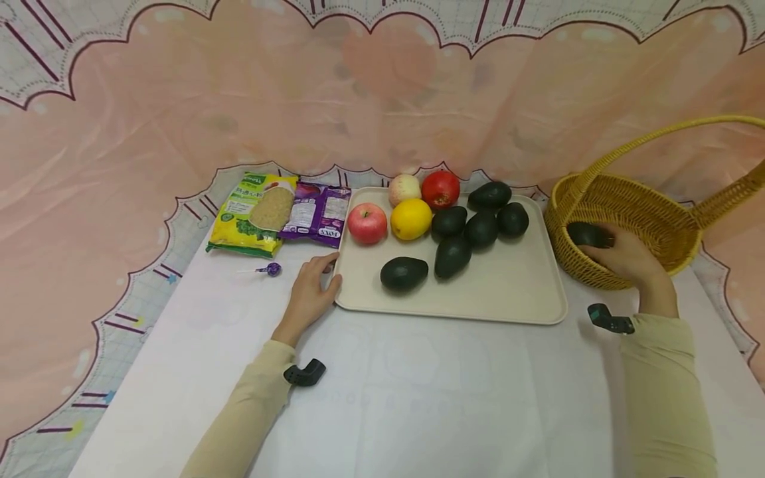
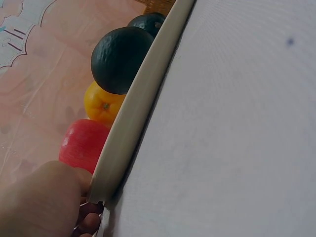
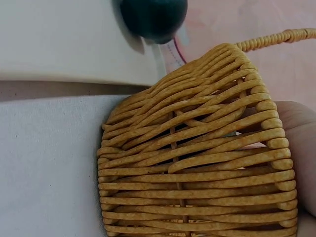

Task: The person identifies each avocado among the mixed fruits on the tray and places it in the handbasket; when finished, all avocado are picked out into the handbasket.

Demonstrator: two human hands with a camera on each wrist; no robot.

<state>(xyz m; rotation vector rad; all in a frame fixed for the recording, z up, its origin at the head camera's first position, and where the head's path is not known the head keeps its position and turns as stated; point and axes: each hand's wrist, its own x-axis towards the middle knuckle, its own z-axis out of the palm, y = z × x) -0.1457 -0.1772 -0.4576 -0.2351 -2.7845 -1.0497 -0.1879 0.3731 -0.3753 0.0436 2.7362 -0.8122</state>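
At the right, my right hand (image 1: 627, 257) reaches over the near rim of a wicker basket (image 1: 564, 255) and grips a dark avocado (image 1: 588, 234) inside it. In the right wrist view the basket's woven side (image 3: 197, 168) hides the avocado and most of the hand (image 3: 301, 143). My left hand (image 1: 311, 289) holds the left edge of a cream tray (image 1: 508, 292), thumb at its rim and fingers along the outside. Several avocados (image 1: 404, 274) lie on the tray with a lemon-yellow fruit (image 1: 411, 219), a red apple (image 1: 367, 224), a pomegranate (image 1: 440, 189) and a pale peach-like fruit (image 1: 405, 190).
Left of the tray lie a yellow-green food packet (image 1: 254, 216) and a purple packet (image 1: 315, 214). A purple-wrapped lollipop (image 1: 273, 269) is in front of them, near my left hand. The basket's tall handle (image 1: 675, 129) arches over it. A pink patterned cloth (image 1: 269, 99) hangs behind.
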